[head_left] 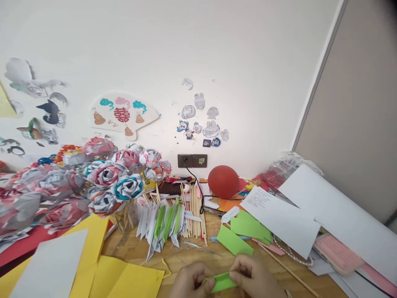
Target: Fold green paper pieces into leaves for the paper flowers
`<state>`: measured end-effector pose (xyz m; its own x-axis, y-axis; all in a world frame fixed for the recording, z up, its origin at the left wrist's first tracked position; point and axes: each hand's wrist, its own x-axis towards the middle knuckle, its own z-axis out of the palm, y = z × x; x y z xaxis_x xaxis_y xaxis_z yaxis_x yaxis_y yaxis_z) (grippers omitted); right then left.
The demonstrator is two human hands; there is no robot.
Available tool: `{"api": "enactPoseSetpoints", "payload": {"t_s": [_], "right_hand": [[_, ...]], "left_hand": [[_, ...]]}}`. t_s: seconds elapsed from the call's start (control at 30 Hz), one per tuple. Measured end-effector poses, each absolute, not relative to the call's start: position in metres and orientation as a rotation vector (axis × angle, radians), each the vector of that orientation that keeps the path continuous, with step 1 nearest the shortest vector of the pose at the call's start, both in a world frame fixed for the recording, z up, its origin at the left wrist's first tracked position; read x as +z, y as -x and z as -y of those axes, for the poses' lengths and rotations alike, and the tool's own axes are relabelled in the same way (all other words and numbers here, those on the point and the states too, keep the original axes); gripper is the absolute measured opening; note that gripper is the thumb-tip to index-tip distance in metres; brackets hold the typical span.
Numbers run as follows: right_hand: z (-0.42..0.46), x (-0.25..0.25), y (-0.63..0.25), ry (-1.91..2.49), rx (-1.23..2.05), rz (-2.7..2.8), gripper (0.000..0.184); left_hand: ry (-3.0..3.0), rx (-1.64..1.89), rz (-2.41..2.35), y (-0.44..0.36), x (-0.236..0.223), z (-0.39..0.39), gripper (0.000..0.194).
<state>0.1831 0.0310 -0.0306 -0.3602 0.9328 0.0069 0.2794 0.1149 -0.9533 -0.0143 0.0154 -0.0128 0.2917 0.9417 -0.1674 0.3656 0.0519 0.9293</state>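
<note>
Between my two hands, low at the front of the table, is a folded strip of green paper (223, 282). My left hand (192, 282) pinches its left end, and my right hand (252, 278) pinches the right end with thumb and fingers. Just beyond them lie flat green paper sheets (235, 241). Farther back on the left, folded white and green paper pieces (161, 223) stand in a row beside a bundle of wooden sticks (197, 211). The lower parts of both hands run out of the frame.
Many folded paper flowers (107, 174) crowd the left side. Yellow paper (124, 277) and a white sheet (49, 269) lie at front left. A red balloon (223, 182) sits at the back near a black cable (198, 184). White papers (279, 219) and a pink keyboard (338, 252) are on the right.
</note>
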Motion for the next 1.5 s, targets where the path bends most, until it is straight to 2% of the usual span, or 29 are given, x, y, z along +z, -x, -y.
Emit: {"api": "enactPoseSetpoints", "payload": {"t_s": [0.27, 0.6, 0.77, 1.07, 1.5], "right_hand": [[-0.026, -0.015, -0.184, 1.098, 1.316, 1.69, 0.031], [-0.026, -0.02, -0.182, 0.991, 1.521, 1.572, 0.046], [-0.026, -0.023, -0.179, 1.037, 1.456, 1.554, 0.045], [-0.02, -0.014, -0.175, 1.063, 1.368, 1.637, 0.047], [-0.025, -0.024, -0.177, 1.059, 1.49, 1.58, 0.046]], "left_hand": [[-1.407, 0.712, -1.167, 0.014, 0.0, -0.016, 0.044], [-1.405, 0.74, -1.192, 0.014, 0.004, -0.017, 0.04], [-1.474, 0.718, -1.226, 0.013, 0.004, -0.015, 0.032], [-1.612, 0.664, -1.291, 0.01, 0.008, -0.011, 0.032], [-1.659, 0.601, -1.319, 0.009, 0.009, -0.011, 0.032]]}}
